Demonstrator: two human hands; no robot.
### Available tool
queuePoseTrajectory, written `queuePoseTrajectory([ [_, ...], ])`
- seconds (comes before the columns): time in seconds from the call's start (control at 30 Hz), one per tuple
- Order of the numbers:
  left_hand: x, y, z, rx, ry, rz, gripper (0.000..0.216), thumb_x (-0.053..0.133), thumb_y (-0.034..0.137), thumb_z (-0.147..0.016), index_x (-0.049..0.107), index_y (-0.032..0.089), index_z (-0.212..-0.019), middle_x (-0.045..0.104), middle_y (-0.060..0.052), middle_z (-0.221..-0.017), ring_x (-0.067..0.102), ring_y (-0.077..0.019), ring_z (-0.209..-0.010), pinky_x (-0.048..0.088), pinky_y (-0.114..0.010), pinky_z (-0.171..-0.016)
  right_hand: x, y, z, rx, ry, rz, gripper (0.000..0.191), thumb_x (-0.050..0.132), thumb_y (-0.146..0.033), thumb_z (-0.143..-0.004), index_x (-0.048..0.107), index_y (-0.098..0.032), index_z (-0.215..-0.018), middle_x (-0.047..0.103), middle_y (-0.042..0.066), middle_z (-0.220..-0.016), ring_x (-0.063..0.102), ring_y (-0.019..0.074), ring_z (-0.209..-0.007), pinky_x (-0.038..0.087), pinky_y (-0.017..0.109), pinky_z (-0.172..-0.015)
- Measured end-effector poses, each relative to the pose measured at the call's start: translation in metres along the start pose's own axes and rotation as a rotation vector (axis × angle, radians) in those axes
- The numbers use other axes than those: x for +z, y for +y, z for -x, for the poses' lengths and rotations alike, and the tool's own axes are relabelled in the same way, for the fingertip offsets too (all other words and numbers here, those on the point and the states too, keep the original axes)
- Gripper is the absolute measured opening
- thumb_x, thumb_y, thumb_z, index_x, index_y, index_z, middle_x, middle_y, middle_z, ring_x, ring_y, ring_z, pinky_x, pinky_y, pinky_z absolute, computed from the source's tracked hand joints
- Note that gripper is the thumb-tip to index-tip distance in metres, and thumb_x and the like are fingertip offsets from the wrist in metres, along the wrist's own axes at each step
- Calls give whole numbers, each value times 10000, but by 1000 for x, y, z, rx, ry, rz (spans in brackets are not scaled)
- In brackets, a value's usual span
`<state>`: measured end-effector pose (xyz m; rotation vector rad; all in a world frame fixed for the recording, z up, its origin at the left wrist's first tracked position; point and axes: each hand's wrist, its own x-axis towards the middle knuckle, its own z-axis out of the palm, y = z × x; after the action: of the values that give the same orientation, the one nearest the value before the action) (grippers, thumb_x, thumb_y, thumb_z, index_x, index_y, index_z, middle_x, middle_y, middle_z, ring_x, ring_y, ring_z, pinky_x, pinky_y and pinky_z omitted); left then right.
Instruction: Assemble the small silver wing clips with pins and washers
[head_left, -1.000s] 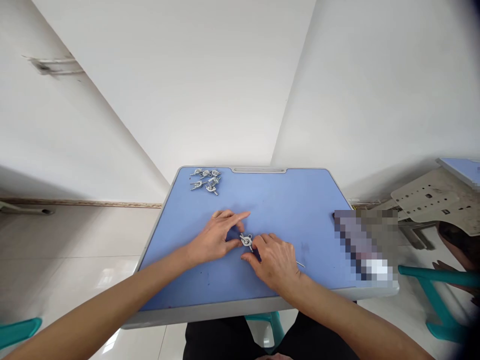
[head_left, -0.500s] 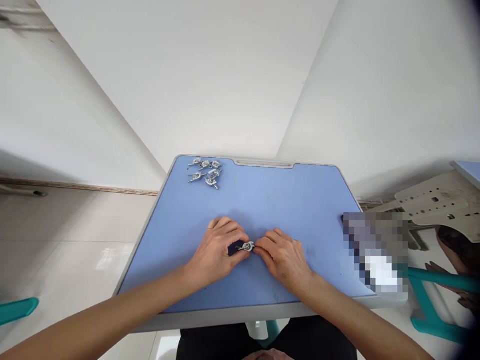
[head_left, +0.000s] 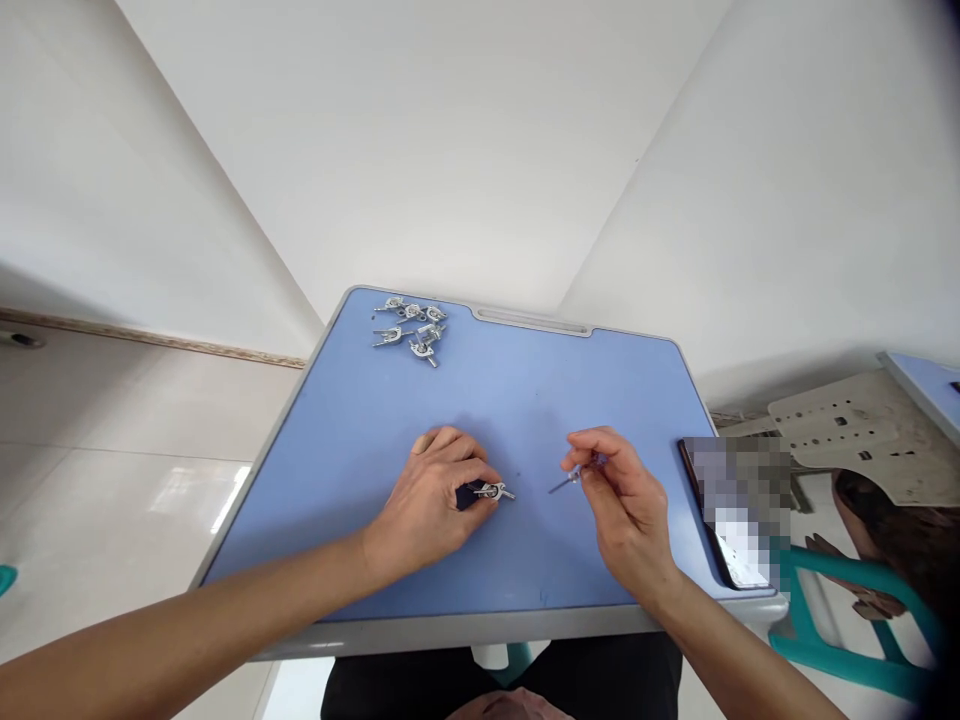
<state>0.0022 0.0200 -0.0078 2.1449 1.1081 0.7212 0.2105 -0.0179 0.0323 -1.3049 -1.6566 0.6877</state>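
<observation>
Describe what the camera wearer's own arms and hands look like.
The left forearm and right forearm are bare, with no sleeve, watch or bracelet showing. The left hand and right hand are ungloved, and I can't make out rings or markings on either.

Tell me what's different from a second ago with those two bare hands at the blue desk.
The right hand has let go of the small silver metal piece and moved away rightward; it now pinches a thin grey rod. The left hand has curled its index finger in and holds that piece. The cluster of similar silver metal pieces stayed in the far left corner.
</observation>
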Motion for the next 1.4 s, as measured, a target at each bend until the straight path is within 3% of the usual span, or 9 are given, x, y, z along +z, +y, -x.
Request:
queuePoseTrajectory([
  [0.1, 0, 1, 0, -15, 6, 23, 115, 684, 146, -763, 712, 242, -820, 650, 7, -848, 531, -189, -896, 372, -374, -861, 1, 3, 8, -11, 44, 16, 315, 412, -119, -969, 575, -284, -1182, 635, 24, -1029, 632, 150, -992, 540, 307, -845],
  [0.23, 1, -1, 0, -4, 8, 39, 90, 693, 164, -766, 711, 240, -809, 656, 15, -837, 535, -180, -880, 370, -380, -873, -9, 19, 18, -160, -184, 221, 405, 358, -116, -987, 538, -279, -1312, 648, 75, -1219, 622, 184, -1113, 564, 344, -871],
  [0.3, 1, -1, 0, -2, 14, 45, 83, 696, 167, -763, 711, 239, -801, 655, 13, -830, 535, -180, -876, 370, -384, -880, -20, 23, 18, -234, -255, 397, 397, 365, -146, -994, 517, -242, -1348, 671, 110, -1176, 660, 200, -1036, 591, 331, -774],
  [0.37, 1, -1, 0, -6, 17, 47, 82, 696, 166, -759, 711, 237, -795, 651, 10, -820, 534, -184, -881, 372, -384, -880, -31, 20, 16, -233, -325, 575, 338, 410, -202, -999, 549, -204, -1307, 716, 99, -989, 697, 191, -830, 588, 303, -644],
  [0.47, 0, -1, 0, -12, 6, 49, 91, 698, 159, -755, 716, 238, -795, 647, 10, -811, 534, -189, -893, 371, -381, -876, -41, 4, 13, -196, -404, 640, 248, 453, -226, -995, 596, -188, -1194, 713, 61, -875, 684, 163, -718, 567, 271, -601],
  [0.67, 0, -2, 0, 8, 17, 60, 102, 715, 139, -753, 719, 230, -798, 634, 21, -790, 526, -176, -876, 359, -380, -885, -36, -20, 18, -309, -425, 610, 231, 472, -149, -976, 597, -174, -1169, 696, 81, -971, 675, 156, -803, 566, 268, -672],
  [1.0, 2, -4, 0, 19, 25, 60, 92, 717, 153, -760, 715, 240, -790, 631, 28, -789, 524, -175, -878, 358, -384, -891, -30, -15, 15, -447, -383, 790, 229, 465, -111, -966, 604, -123, -1147, 699, 88, -919, 665, 158, -775, 560, 257, -631],
  [1.4, 1, -3, 0, 7, 16, 60, 98, 703, 146, -757, 715, 242, -775, 635, 29, -782, 523, -172, -885, 365, -389, -900, -35, -18, 16, -517, -450, 882, 303, 486, 18, -889, 575, -110, -1149, 675, 68, -892, 609, 164, -751, 487, 268, -596],
])
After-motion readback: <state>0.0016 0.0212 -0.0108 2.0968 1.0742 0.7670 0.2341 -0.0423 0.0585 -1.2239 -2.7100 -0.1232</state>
